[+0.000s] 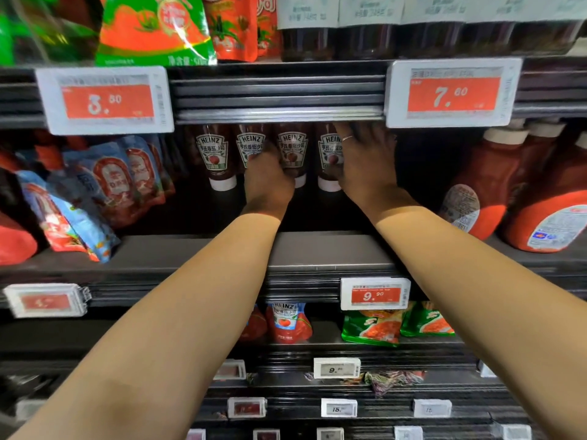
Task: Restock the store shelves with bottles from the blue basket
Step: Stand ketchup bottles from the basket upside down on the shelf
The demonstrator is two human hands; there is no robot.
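Reaching deep into the middle shelf (317, 249), the person works a row of four ketchup bottles (292, 150) standing cap-down at the back. The left hand (268, 182) curls round one bottle's lower body; the right hand (365, 160), fingers spread, rests against the rightmost bottle. The bottles look like squeezable plastic, probably fairly heavy when full and a bit slick, so they are best gripped round the middle. The blue basket is out of sight.

Dark store shelving (317, 249), dim shelf interiors, price tags (104, 100)
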